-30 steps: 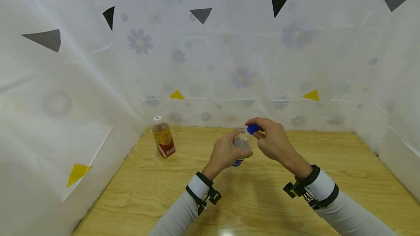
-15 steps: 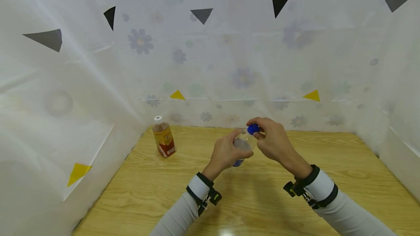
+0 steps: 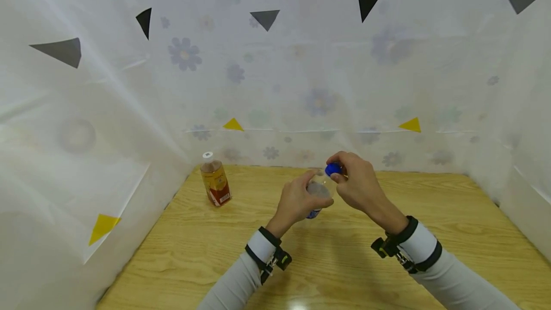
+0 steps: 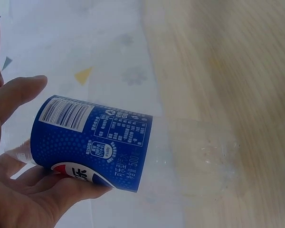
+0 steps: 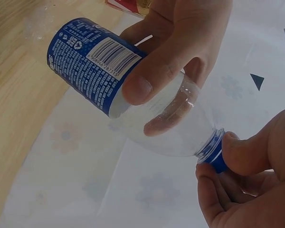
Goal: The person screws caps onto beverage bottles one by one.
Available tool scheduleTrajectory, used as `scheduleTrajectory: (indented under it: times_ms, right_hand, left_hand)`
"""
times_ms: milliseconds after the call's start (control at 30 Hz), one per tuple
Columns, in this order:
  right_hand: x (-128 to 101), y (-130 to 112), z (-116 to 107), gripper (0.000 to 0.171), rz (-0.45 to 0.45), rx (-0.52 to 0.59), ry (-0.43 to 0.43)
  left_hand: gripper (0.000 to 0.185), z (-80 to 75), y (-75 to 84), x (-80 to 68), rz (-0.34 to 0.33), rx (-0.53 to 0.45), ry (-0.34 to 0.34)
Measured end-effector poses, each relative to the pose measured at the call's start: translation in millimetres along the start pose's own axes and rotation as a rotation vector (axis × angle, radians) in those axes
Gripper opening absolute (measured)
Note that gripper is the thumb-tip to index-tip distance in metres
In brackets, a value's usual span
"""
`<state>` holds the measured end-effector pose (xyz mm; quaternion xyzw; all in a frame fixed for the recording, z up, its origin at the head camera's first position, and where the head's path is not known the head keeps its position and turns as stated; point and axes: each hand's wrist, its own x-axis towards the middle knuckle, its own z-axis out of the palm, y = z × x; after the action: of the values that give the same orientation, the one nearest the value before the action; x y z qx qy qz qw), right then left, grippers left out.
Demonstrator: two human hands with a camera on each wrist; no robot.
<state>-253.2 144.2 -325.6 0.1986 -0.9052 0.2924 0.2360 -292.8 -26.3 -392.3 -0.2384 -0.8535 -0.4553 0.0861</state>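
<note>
A clear plastic soda bottle (image 5: 166, 123) with a blue label (image 4: 92, 142) and a barcode is held tilted above the table. My left hand (image 3: 297, 200) grips it around the body, near the shoulder and label. On the bottle's neck sits a blue cap (image 3: 333, 169), pinched between the thumb and fingers of my right hand (image 3: 359, 185). In the right wrist view the cap (image 5: 218, 156) still covers the mouth, with clear neck threads showing beside it. No liquid shows inside the bottle.
A second bottle (image 3: 216, 183), with amber contents, a yellow-and-red label and a white cap, stands upright at the back left of the wooden table (image 3: 193, 252). White sheeting (image 3: 275, 75) with flower prints and stuck-on triangles encloses the back and sides.
Both hands stay in nearly the same place. My right hand's fingers have turned slightly around the blue cap; the bottle has barely moved.
</note>
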Motion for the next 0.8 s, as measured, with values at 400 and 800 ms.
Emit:
scheduleTrajectory:
  times_ms: [400, 800]
  right_hand:
    - [1.4, -3.0, 1.6, 0.021, 0.021, -0.027, 0.012]
    - [0.6, -2.3, 0.9, 0.019, 0.039, -0.023, 0.009]
  left_hand:
    - [0.07, 0.8, -1.4, 0.2, -0.002, 0.011, 0.008]
    - [0.071, 2.8, -0.9, 1.3, 0.004, 0.016, 0.003]
